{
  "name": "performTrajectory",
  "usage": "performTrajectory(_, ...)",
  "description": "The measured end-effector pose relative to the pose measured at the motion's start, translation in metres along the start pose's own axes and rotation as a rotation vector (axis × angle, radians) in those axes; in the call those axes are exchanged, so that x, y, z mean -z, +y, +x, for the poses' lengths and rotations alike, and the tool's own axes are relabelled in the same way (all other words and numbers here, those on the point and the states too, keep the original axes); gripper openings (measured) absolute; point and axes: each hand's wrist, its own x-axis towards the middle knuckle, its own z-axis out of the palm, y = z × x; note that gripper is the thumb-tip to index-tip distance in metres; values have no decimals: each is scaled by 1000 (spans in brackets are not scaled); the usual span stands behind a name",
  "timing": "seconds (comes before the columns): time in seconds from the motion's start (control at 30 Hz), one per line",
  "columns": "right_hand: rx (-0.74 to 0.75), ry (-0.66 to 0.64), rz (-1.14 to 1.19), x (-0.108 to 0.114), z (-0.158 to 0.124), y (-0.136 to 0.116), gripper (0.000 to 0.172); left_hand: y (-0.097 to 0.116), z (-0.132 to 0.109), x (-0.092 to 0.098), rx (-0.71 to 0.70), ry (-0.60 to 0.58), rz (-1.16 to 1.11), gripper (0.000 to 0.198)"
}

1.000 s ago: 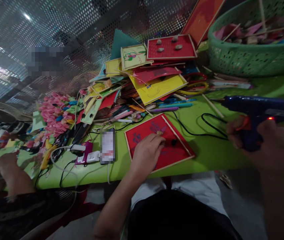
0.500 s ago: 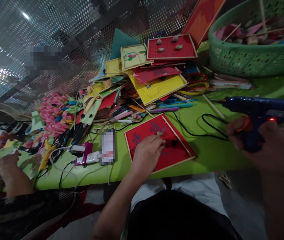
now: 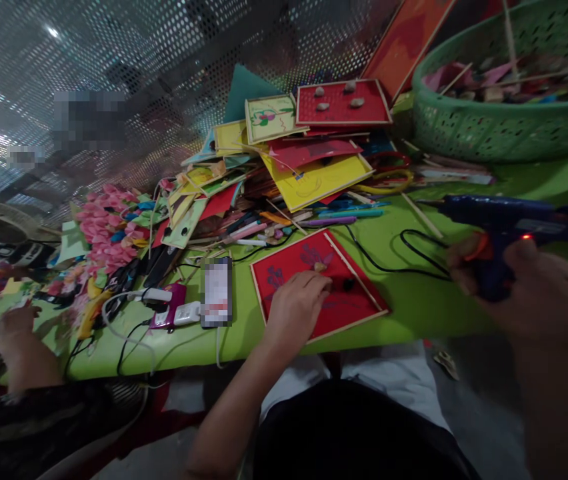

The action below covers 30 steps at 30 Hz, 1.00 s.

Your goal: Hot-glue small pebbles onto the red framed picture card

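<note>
My right hand (image 3: 529,287) grips a dark blue hot glue gun (image 3: 504,220), its orange trigger (image 3: 480,247) under the fingers and a red light glowing on the body. The nozzle points left, above the table. My left hand (image 3: 297,303) rests on a red card (image 3: 349,313) edged with thin wooden sticks, fingers curled down and pressed together. What lies under those fingertips is hidden. Just beyond them sits a small pebble (image 3: 321,266) on a purple drawing. A dark spot or stone (image 3: 349,284) is to its right.
Behind the card is a pile of framed cards (image 3: 319,180) and pens. A green basket (image 3: 494,127) stands back right. Left are a phone (image 3: 216,293), a power strip (image 3: 169,313) with cables, and pink paper pieces (image 3: 107,227). Another person's hands (image 3: 11,333) are at far left.
The view has shifted slightly. The glue gun and my right hand appear a little further left in the picture. My left hand stays in the same place on the red card.
</note>
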Motion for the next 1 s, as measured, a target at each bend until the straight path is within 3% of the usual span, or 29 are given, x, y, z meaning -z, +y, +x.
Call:
performTrajectory(0.13,11,28,-39,-1,2,0,45,1,-4,3,11,16,-9,35)
performTrajectory(0.27,10,24,3,-4,3,-5,49,-3,-12,7,-3,80,-46,32)
performTrajectory(0.53,-124,14,49,-28,-12,-47,40,-4,-24,15,-90,240,-99,28)
performTrajectory(0.67,-153,78,-131,-27,-2,-45,47,0,-32,17,-105,283,-119,27)
performTrajectory(0.8,-152,157,-457,-8,20,-32,56,-7,-46,17,-108,329,-122,26)
performTrajectory(1.0,-197,177,-712,12,44,-31,51,-24,-71,18,-106,380,-79,24)
